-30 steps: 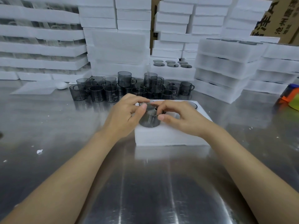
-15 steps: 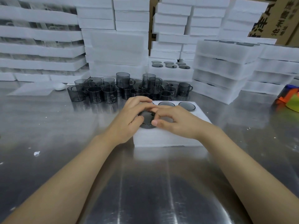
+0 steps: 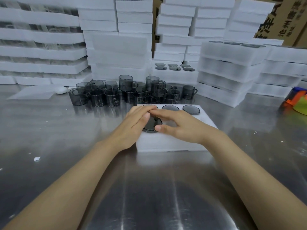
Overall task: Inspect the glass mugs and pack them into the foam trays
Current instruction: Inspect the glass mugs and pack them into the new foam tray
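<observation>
- At the far left, tall stacks of white foam trays (image 3: 39, 39) stand at the back of the shiny metal surface (image 3: 49, 133).
- A small white round thing (image 3: 61, 89) lies on a flat foam sheet (image 3: 33, 93) near them.
- A big bunch of dark glass mugs (image 3: 126, 92) stands on the surface, some of them on top of others.
- The left hand (image 3: 132, 125) lies flat with its fingers straight, and they press down on a dark mug (image 3: 152, 125).
- That mug sits down in a front hole of the foam tray (image 3: 174, 143) in the middle, and only its round top shows.
- The right hand (image 3: 181, 127) is flat too, with straight fingers on the same mug, and its fingertips touch the left hand's.
- Two more packed mugs (image 3: 191, 109) show at the back of this tray.
- On the right stand more foam stacks (image 3: 229, 70).
- At the far right edge lies something orange and green (image 3: 297, 102).
</observation>
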`<state>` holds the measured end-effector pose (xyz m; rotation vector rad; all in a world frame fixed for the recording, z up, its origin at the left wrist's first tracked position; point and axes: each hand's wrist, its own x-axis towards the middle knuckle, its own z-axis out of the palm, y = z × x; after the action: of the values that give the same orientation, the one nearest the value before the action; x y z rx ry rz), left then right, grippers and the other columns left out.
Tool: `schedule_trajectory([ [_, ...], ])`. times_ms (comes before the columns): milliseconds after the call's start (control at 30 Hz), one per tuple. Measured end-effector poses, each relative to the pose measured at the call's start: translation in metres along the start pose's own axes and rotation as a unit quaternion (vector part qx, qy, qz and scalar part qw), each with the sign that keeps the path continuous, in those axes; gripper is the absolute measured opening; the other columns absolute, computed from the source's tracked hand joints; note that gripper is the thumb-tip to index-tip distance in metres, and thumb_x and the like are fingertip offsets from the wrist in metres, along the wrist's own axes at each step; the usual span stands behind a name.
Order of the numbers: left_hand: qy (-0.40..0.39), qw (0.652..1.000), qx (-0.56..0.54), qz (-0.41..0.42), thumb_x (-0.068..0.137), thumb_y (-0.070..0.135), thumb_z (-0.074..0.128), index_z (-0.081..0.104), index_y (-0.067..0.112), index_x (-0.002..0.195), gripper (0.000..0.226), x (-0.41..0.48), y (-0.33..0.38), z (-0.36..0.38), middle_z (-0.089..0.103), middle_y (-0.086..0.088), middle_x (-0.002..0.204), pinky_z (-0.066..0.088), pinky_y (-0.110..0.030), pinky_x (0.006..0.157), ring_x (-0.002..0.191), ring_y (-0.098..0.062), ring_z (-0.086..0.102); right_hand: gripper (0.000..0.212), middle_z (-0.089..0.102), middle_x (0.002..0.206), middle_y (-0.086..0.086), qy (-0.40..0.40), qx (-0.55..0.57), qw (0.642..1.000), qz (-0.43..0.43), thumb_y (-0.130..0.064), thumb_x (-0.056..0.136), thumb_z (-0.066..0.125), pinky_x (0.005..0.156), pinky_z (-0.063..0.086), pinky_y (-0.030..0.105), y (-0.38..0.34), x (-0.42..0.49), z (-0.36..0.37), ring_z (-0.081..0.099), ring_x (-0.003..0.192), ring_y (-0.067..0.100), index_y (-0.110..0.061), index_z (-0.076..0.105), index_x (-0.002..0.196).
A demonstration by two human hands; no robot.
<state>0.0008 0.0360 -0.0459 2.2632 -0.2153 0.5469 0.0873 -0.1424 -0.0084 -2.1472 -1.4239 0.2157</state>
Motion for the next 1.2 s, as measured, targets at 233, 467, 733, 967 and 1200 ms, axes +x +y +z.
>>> schedule_trajectory([
  [233,0.050,0.995,-0.068,-0.045,0.105,0.014,0.031,0.048,0.017,0.136,0.035,0.002,0.003,0.005,0.053,0.007,0.133,0.024,-0.022,0.111,0.132,-0.007,0.034,0.022,0.064,0.117,-0.018,0.138,0.077,0.987,0.017,-0.018,0.089,0.067,0.088,0.037,0.001,0.003,-0.001,0.000,0.054,0.106,-0.016,-0.020,0.072,0.110],
  [467,0.052,0.989,-0.114,-0.078,0.100,0.007,0.037,0.049,0.030,0.132,0.041,0.008,-0.001,0.006,0.044,0.015,0.135,0.021,-0.013,0.103,0.131,0.001,0.026,0.013,0.062,0.094,-0.005,0.191,0.049,0.980,-0.008,-0.017,0.085,0.072,0.085,0.048,0.028,0.003,0.002,0.005,0.057,0.090,0.007,-0.021,0.077,0.095],
  [733,0.087,0.957,-0.191,-0.199,0.096,0.010,0.050,0.042,0.036,0.134,0.047,0.018,-0.004,0.009,0.029,0.010,0.144,0.020,-0.038,0.118,0.139,-0.012,0.026,0.010,0.061,0.089,-0.017,0.133,0.027,0.989,0.051,-0.023,0.083,0.071,0.077,0.049,0.033,0.005,0.013,-0.001,0.059,0.083,0.000,-0.026,0.076,0.075],
  [967,0.072,0.935,-0.217,-0.272,0.098,0.018,0.050,0.030,0.028,0.146,0.053,0.024,-0.004,0.006,0.031,-0.001,0.151,0.030,-0.043,0.113,0.135,-0.021,0.037,0.020,0.062,0.100,-0.009,0.150,0.020,0.988,-0.014,-0.003,0.085,0.060,0.089,0.047,0.038,0.004,0.013,0.009,0.057,0.098,0.014,-0.018,0.072,0.083],
  [1200,0.091,0.957,-0.136,-0.240,0.102,0.019,0.040,0.041,0.030,0.139,0.039,0.026,0.000,0.009,0.035,0.002,0.149,0.029,-0.026,0.100,0.132,-0.012,0.035,0.022,0.060,0.101,-0.011,0.162,0.031,0.986,-0.028,0.001,0.084,0.063,0.079,0.047,0.027,0.005,0.024,0.008,0.055,0.087,0.012,-0.014,0.077,0.091],
])
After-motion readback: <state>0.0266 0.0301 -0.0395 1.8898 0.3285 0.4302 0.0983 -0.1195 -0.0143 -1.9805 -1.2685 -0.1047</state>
